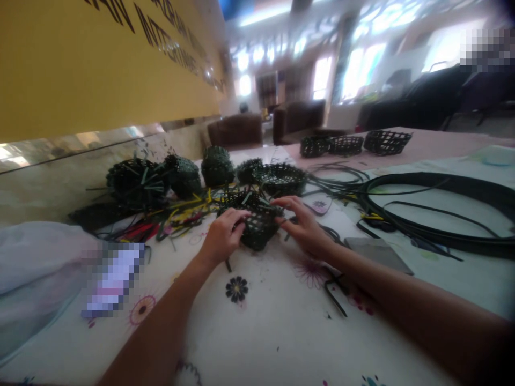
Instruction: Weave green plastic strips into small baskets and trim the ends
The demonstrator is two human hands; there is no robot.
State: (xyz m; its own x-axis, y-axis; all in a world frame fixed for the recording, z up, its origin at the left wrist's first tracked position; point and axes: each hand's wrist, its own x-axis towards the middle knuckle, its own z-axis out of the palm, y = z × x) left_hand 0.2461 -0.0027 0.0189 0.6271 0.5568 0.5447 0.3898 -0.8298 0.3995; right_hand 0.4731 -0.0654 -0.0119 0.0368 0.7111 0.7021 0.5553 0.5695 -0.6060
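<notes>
A dark green woven basket [260,231] with an open lattice and loose strip ends at its rim rests on the flowered tablecloth in front of me. My left hand [226,234] grips its left side, fingers curled at the rim and thumb against the wall. On the other side, my right hand [301,224] holds the basket's right edge between thumb and fingers; the fingertips are blurred against the dark weave. Below my right forearm lies a short bent dark strip [335,297].
Several woven baskets [217,166] line the back, others [388,142] stand on the pink cloth. Large coiled dark strips [426,244] lie right, beside a grey flat block [378,254]. Yellow and green strip scraps [181,212] lie back left, a whitish plastic bag [36,279] at left.
</notes>
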